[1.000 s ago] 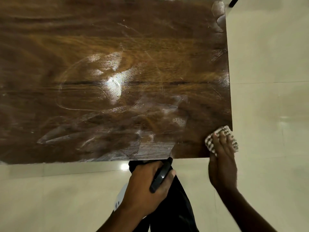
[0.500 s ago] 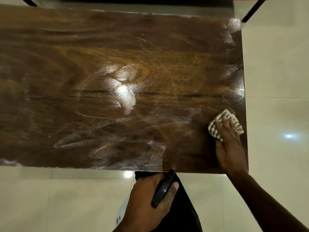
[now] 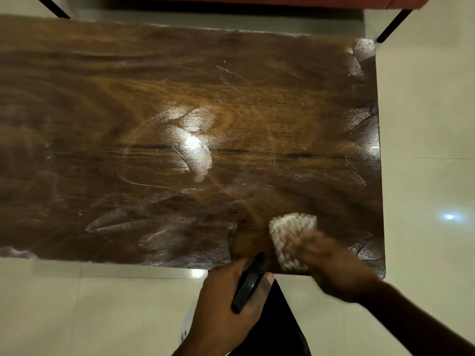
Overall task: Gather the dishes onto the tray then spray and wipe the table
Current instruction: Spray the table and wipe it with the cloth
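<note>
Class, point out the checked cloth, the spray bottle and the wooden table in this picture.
checked cloth [image 3: 290, 227]: head view, on its uncovered upper fold.
spray bottle [image 3: 248, 283]: head view, on its black trigger head.
wooden table [image 3: 102, 98]: head view, on the bare top, left part.

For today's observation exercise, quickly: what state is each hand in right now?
Left hand: holds the spray bottle.
Right hand: on the cloth; grip too blurred to tell.

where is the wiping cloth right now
Head view: the checked cloth lies under the blurred right hand on the wooden table, near its front edge toward the right, just beyond the left hand gripping the spray bottle.
</note>
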{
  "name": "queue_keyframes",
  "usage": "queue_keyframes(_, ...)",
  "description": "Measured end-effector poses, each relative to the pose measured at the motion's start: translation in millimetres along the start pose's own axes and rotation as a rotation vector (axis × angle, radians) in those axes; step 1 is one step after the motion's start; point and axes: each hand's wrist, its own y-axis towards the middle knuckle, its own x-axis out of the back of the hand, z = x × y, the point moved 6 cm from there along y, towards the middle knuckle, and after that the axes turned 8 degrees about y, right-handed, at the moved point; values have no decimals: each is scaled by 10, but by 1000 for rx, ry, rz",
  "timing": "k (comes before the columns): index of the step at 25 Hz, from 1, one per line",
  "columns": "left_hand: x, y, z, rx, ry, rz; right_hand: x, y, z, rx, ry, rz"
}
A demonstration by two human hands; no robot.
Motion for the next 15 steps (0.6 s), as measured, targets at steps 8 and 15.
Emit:
queue_keyframes(8,114,287,-128,159,-252,34,408,906,-271,-830,267,-542)
queue_keyframes(15,253,539,-304,139,-257,-21,289,871,-80,45,-13,119)
